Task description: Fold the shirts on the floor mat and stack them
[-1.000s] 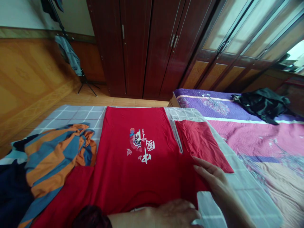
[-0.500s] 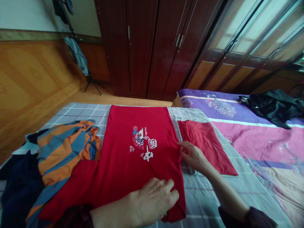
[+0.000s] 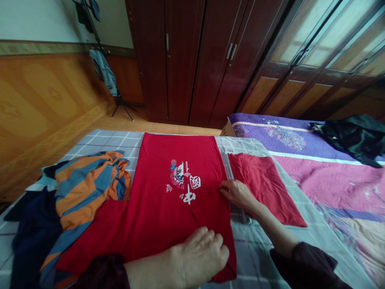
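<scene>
A red T-shirt (image 3: 168, 216) with a printed figure and white characters lies spread on the checked bed sheet, one sleeve reaching left. My left hand (image 3: 207, 255) rests over its near right part, fingers curled down against the cloth; their tips are hidden. At the shirt's right edge, my right hand (image 3: 239, 194) has its thumb and fingers pinched together on the fabric. Just right of that hand lies a folded red garment (image 3: 267, 188), which it is not holding.
An orange and blue striped garment (image 3: 87, 188) and dark blue clothing (image 3: 36, 237) are heaped on the left of the checked sheet (image 3: 252, 249). A purple and pink bed (image 3: 306, 172) with a black garment (image 3: 351, 136) is at right. Behind stand a dark wardrobe (image 3: 180, 80) and a coat stand (image 3: 98, 40).
My right hand has moved slightly left onto the shirt's edge, its fingers closing there. The fingers of my left hand have curled in more. The view has shifted a little.
</scene>
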Tool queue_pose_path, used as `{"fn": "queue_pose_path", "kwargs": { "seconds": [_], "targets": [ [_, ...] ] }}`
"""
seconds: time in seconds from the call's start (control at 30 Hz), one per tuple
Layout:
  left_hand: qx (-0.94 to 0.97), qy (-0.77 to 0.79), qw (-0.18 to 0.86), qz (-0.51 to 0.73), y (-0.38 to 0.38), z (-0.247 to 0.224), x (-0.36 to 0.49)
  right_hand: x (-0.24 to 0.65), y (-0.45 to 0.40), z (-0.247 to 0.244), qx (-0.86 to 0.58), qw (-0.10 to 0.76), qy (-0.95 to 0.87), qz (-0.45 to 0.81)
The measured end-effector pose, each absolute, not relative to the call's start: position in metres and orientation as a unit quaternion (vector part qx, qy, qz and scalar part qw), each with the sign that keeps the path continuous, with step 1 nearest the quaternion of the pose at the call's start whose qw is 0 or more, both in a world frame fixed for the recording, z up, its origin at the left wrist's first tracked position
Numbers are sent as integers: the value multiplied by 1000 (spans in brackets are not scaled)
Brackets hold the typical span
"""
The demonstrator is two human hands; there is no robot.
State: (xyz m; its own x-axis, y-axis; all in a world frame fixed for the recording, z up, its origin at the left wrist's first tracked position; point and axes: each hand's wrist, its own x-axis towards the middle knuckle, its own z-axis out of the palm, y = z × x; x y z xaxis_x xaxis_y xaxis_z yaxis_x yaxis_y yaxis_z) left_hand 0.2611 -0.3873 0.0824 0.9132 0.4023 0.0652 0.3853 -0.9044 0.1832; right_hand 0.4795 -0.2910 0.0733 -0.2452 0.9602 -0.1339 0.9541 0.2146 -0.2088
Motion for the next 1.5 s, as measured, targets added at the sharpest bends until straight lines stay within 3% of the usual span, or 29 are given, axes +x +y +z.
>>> {"fn": "queue_pose_path", "kwargs": {
  "seconds": [0.23, 0.37, 0.47, 0.57, 0.77, 0.9, 1.07, 1.17, 1.27, 1.37, 1.5],
  "targets": [
    [904, 411, 114, 21, -339, 86, 260, 484, -294, 74, -572, 43, -812, 105],
    [896, 411, 169, 7, -330, 84, 251, 486, -298, 72, -561, 74, -817, 107],
    [895, 427, 125, 8, -333, 95, 247, 485, -299, 70, -551, 85, -825, 92],
    [920, 386, 68, 33, -344, 106, 251, 483, -297, 66, -551, 82, -828, 63],
    [980, 164, 68, 94, -382, 90, 264, 481, -289, 60, -548, 49, -834, 26],
    [982, 147, 31, 111, -395, 77, 268, 477, -291, 66, -557, 47, -829, 3],
    [981, 152, 29, 121, -395, 73, 269, 443, -324, 59, -496, 133, -858, -23],
    [984, 134, 39, 113, -395, 73, 268, 431, -333, 38, -436, 115, -893, -15],
    [986, 126, 70, 88, -394, 79, 260, 433, -316, 22, -478, 113, -870, -44],
    [971, 190, 121, 84, -389, 94, 230, 427, -300, 24, -527, 152, -833, -77],
    [831, 516, 89, 186, -382, 107, 148, 396, -321, 38, -440, 194, -876, -46]
  ]
}}
